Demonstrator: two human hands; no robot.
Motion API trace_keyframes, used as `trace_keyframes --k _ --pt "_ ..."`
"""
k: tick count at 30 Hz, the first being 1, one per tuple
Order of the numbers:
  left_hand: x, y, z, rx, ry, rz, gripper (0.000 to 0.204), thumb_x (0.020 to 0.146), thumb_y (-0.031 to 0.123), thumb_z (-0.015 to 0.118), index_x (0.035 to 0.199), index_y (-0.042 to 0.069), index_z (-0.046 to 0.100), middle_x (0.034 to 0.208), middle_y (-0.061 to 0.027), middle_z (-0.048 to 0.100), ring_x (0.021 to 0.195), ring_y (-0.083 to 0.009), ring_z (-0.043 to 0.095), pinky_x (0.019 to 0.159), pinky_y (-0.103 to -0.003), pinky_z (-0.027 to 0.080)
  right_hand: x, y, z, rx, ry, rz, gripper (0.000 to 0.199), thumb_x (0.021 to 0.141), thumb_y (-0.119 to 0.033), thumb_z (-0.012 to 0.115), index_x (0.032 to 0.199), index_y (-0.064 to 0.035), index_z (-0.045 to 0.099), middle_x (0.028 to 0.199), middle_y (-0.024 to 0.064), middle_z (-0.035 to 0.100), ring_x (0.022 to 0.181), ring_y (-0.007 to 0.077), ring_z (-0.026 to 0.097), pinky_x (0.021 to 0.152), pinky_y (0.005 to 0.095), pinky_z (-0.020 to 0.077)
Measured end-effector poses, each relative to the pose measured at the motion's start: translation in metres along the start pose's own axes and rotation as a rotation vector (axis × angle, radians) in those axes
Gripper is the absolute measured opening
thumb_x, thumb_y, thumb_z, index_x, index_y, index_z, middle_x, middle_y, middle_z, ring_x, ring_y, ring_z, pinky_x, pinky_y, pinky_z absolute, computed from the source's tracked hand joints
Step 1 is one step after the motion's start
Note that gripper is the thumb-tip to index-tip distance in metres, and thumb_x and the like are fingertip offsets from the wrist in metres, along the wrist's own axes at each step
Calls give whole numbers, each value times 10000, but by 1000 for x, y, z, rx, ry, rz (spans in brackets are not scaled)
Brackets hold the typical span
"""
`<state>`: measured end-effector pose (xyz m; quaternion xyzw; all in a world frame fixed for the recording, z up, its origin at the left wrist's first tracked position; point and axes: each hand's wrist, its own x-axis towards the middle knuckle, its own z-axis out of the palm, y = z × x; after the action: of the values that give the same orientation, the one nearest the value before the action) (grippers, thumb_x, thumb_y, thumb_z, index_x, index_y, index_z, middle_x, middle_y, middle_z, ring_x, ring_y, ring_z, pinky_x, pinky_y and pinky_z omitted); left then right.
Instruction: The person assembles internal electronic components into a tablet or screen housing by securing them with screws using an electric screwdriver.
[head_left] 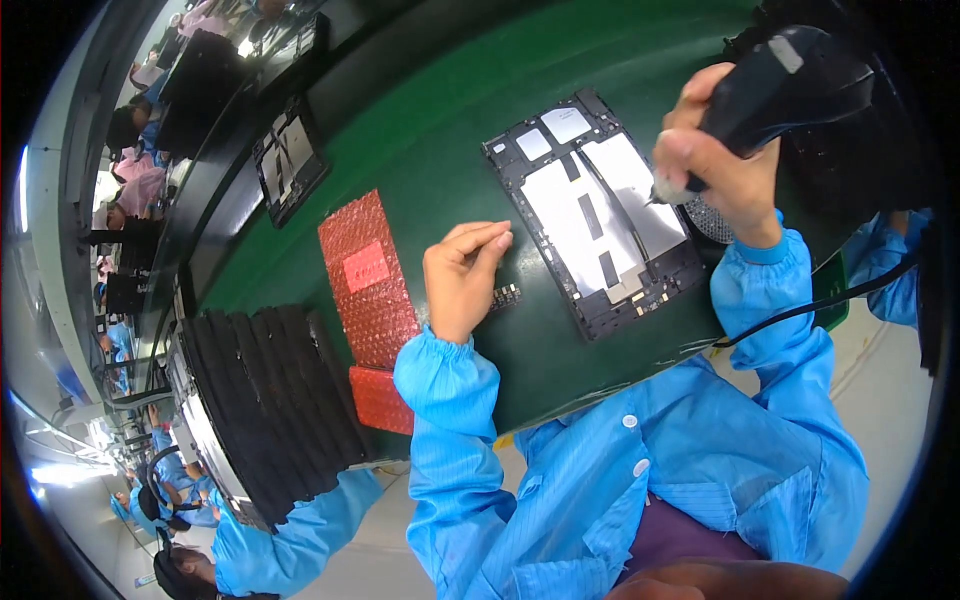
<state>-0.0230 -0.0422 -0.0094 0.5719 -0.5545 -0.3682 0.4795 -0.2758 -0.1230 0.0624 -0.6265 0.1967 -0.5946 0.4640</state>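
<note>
A tablet-like device lies on the green bench, its inside of silver plates, a black frame and dark strips facing up. My right hand is closed around a bulky black hand tool with a pale nozzle, whose exact kind I cannot tell. The tool's fine tip is over the right side of the device. My left hand is beside the device's left edge, thumb and fingertips pinched together; anything between them is too small to make out. Several tiny metallic parts lie just right of that hand.
Red bubble-wrap with a pink label lies left of my left hand. A row of black padded slabs stands at the lower left. A second opened device rests at the far left. Beneath my right hand is a round perforated piece; a black cable runs nearby.
</note>
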Motion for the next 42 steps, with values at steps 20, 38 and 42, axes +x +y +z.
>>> trace_keyframes --k 20,38,42 --pt "42 -17 16 39 -76 54 99 745 22 679 817 -37 645 712 -45 612 588 -76 559 526 -202 447 31 35 90 32 -185 77 322 733 49 679 982 5 480 614 54 572 520 107 567 477 229 439" --pt "42 -10 16 -212 -64 -252 103 730 -44 638 807 -31 571 692 -53 604 588 -87 572 481 -199 446 28 62 100 -28 -174 88 312 699 -11 742 934 16 539 660 36 600 595 60 553 538 209 434" --pt "44 -9 18 -195 -64 -263 100 722 -47 634 796 -20 572 684 -43 596 565 -81 564 461 -197 440 28 63 100 -48 -174 84 317 694 -16 746 932 18 541 667 34 602 606 62 559 550 208 442"
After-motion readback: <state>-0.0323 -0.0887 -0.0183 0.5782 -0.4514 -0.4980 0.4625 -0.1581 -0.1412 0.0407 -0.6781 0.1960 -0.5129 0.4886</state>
